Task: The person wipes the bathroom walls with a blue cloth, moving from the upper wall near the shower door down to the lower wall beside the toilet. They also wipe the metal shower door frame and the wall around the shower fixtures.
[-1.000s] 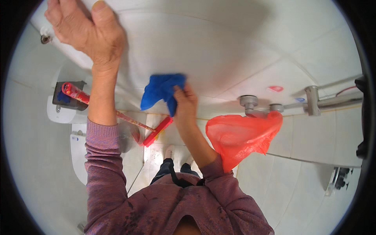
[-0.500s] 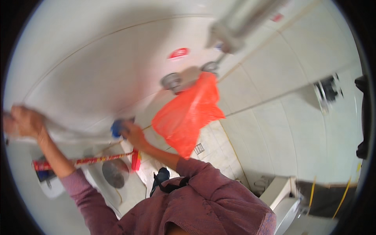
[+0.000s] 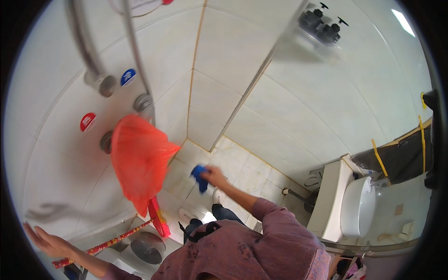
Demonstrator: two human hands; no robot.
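My right hand [image 3: 214,176] grips a blue cloth [image 3: 199,178] in front of me, above the tiled floor. My left hand [image 3: 45,240] is at the lower left beside the white wall, its fingers stretched out and holding nothing. An orange-red plastic bag [image 3: 139,161] hangs over the shower tap fitting, between my two hands. The bag hides most of the tap; the round wall mounts [image 3: 143,102] show at its edge.
A red patterned pole [image 3: 105,245] lies slanted near my left forearm, beside a round metal basin [image 3: 147,247]. Pump bottles [image 3: 322,24] sit on a wall shelf at the upper right. A white washbasin [image 3: 358,207] stands at the right. The shower pipe [image 3: 86,44] runs up the left wall.
The view has swung right, bringing the washbasin and pump bottles further in. My right hand has moved from near the wall to over the floor with the cloth. My left hand is lower.
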